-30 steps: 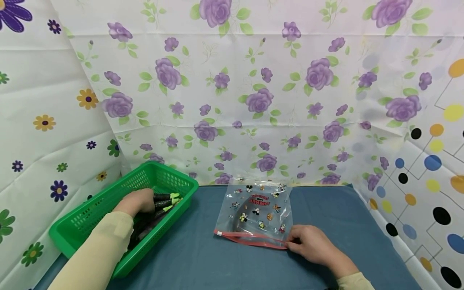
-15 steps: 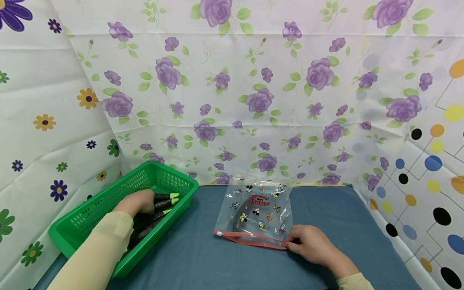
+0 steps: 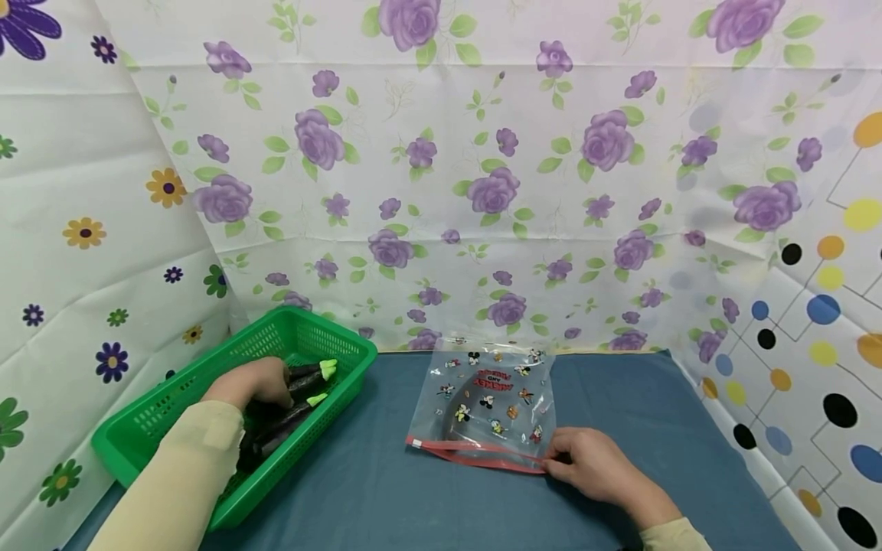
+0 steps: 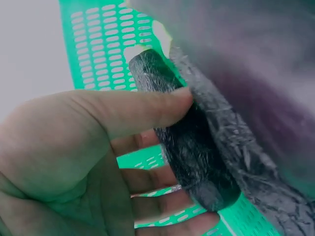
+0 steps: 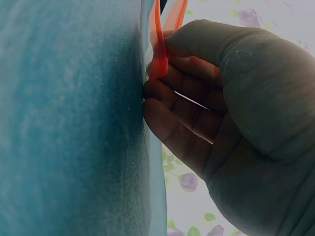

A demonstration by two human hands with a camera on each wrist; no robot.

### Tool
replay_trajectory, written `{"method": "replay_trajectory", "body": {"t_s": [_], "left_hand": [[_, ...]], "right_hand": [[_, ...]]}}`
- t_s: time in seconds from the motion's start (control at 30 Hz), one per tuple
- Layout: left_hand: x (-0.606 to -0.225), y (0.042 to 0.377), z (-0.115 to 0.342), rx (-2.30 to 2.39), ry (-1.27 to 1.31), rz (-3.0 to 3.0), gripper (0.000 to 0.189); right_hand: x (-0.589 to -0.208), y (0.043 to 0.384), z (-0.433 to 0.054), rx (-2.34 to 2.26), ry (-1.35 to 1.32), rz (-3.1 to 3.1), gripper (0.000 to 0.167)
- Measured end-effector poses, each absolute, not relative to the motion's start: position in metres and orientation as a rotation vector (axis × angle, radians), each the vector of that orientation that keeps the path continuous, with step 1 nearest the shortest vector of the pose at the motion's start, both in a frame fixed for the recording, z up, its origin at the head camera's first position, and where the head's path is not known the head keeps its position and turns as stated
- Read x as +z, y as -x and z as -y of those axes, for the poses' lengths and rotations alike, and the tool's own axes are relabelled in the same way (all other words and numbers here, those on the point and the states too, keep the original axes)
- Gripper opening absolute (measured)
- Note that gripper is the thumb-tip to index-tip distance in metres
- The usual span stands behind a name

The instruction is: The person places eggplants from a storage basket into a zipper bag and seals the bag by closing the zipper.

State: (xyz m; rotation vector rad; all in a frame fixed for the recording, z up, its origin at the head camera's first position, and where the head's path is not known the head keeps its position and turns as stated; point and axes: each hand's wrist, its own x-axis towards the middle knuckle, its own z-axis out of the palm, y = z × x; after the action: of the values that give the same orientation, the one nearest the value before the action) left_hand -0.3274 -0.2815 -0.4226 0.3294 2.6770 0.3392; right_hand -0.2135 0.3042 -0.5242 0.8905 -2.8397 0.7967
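My left hand (image 3: 251,383) reaches down into a green basket (image 3: 358,350) at the left and grips a dark eggplant (image 4: 197,157). In the left wrist view the thumb lies across the film-wrapped skin, with the fingers curled under it. Beside it in the basket lie more eggplants (image 3: 285,425) with pale green stems. My right hand (image 3: 592,463) pinches the right corner of a clear zip bag (image 3: 510,394) by its red zip edge (image 5: 158,56). A dark curved shape shows through the bag, which lies flat with cartoon prints on it.
A blue cloth (image 3: 386,497) covers the table. Flowered sheeting (image 3: 441,191) stands behind it, with a dotted sheet (image 3: 813,367) on the right and a daisy-print sheet (image 3: 89,291) on the left. The basket's long side slants beside the left sheet.
My left hand has shifted slightly left and up within the basket, and the gripped eggplant has moved with it. The right hand and the bag have stayed in place.
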Motion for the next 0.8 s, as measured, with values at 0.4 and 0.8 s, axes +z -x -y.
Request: {"method": "replay_trajectory", "body": {"t_s": [0.4, 0.8], "left_hand": [[-0.419, 0.325, 0.291, 0.631, -0.22, -2.64, 0.06], [-0.413, 0.323, 0.293, 0.706, -0.264, -2.65, 0.069]], "right_hand": [[-0.523, 0.213, -0.304, 0.788, -0.873, 2.842, 0.018], [-0.524, 0.214, -0.303, 0.777, -0.887, 2.846, 0.018]]}}
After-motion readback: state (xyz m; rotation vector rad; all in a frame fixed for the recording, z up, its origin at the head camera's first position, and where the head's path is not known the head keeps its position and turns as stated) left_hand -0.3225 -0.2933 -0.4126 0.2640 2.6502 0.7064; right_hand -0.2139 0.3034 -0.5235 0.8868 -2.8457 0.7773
